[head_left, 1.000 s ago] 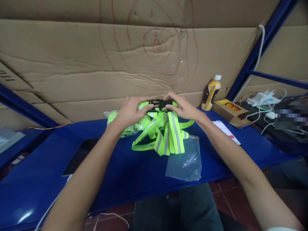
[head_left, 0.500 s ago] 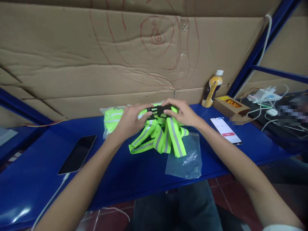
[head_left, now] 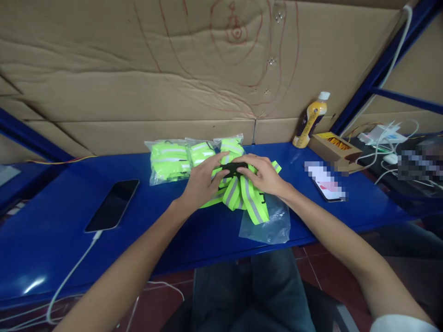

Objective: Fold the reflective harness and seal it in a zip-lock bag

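Observation:
A black plastic side-release buckle is held up between my two hands, its halves pressed together. My left hand pinches the buckle's left end between thumb and fingers. Gripping the other end is my right hand, thumb toward me and fingers behind. From the buckle hangs a neon yellow-green reflective strap with a grey stripe, bunched in loops over the table. Beneath its lower right part lies a clear plastic bag, flat. Several bags of folded reflective straps sit behind my left hand.
On the blue table a black phone with a white cable lies at left. A second phone, a yellow-labelled bottle and an open cardboard box are at right. A cardboard wall stands behind.
The two buckle halves, partly apart before, are now pushed together. My view has shifted, and more of the bagged straps shows behind my hands.

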`<move>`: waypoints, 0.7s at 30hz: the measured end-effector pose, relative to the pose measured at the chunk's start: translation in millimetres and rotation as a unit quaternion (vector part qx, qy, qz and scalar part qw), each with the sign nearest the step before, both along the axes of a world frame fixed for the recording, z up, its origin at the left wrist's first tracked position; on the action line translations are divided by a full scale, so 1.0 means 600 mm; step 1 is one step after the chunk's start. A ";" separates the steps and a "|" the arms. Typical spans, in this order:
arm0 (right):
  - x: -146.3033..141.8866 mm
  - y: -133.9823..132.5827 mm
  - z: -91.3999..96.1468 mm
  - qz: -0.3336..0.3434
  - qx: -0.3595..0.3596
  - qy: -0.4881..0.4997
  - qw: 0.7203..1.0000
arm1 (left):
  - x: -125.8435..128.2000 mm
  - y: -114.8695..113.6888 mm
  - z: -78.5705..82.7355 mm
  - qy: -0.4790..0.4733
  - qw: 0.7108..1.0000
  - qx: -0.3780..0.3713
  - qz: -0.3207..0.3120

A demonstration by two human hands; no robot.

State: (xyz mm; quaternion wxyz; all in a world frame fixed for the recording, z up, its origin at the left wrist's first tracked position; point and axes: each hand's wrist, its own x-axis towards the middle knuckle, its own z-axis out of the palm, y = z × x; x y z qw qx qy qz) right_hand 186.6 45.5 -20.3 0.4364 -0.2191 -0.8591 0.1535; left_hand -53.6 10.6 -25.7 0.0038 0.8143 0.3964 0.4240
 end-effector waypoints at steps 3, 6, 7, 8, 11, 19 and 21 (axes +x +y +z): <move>0.003 -0.001 0.012 -0.014 0.010 -0.046 0.999 | -0.001 -0.001 0.003 -0.010 0.999 0.048 0.013; 0.014 0.002 0.022 -0.014 0.067 -0.077 0.995 | -0.002 -0.003 0.011 -0.028 0.997 0.073 0.000; 0.018 0.004 0.022 -0.017 0.103 -0.074 0.992 | -0.002 -0.005 0.014 -0.044 0.998 0.054 -0.008; 0.022 0.006 0.020 -0.026 0.143 -0.066 0.987 | -0.001 -0.006 0.018 -0.062 0.998 0.024 -0.016; 0.028 0.012 0.009 -0.075 0.238 -0.047 0.967 | 0.003 -0.008 0.026 -0.084 0.994 -0.067 -0.015; 0.020 -0.005 0.006 -0.015 0.180 -0.068 0.981 | -0.009 0.003 0.030 -0.127 0.988 -0.090 -0.006; 0.021 -0.009 0.013 -0.005 0.118 -0.084 0.989 | -0.014 0.000 0.032 -0.108 0.994 -0.030 0.011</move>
